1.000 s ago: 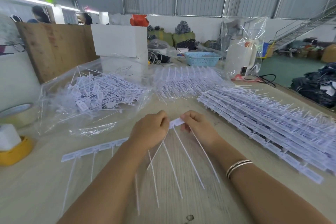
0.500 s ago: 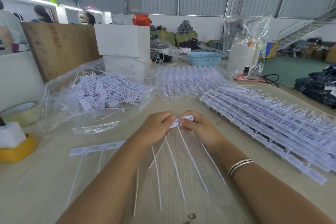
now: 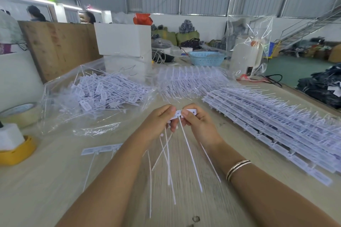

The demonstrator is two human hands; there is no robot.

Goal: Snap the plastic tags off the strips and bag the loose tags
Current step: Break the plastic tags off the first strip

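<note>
The strip (image 3: 186, 113), pinched between left hand (image 3: 159, 122) and right hand (image 3: 198, 124), looks light and brittle at its joints: grip the flat heads, not the whippy tails.

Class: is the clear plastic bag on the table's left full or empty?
Partly full: the clear plastic bag lies flat, holding loose white plastic tags.

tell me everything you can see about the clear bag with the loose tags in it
The clear plastic bag lies flat and crumpled on the wooden table, ahead of the left hand, not touched by either hand. Thin, glossy and see-through, it holds a heap of loose white tags with long thin tails, lying crisscross.
</note>
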